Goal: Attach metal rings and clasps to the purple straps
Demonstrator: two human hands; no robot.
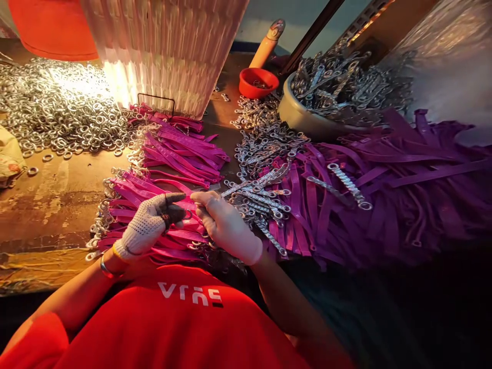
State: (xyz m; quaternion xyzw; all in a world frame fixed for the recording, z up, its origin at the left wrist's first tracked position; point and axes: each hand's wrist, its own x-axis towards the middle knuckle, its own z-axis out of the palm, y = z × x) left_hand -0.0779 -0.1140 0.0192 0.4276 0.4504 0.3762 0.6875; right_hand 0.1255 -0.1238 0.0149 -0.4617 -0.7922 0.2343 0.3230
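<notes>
My left hand [151,220], in a white dotted glove with dark fingertips, is closed over the magenta straps [184,156] at the centre. What it grips is too small to make out. Close beside it on the right, my right hand [226,223] wears a plain pale glove, its thumb and fingers pinched near the left fingertips; the thing between them is hidden. Silvery twisted metal links [255,197] with ringed ends lie just right of my right hand. Purple straps [357,205] spread over the right side, with two links on top.
Metal rings [73,113] are heaped at the back left under a red lampshade-like object [54,25]. A ribbed translucent panel [165,51] stands behind the straps. A small red bowl [258,83] and a link-filled basin [303,115] sit at the back right.
</notes>
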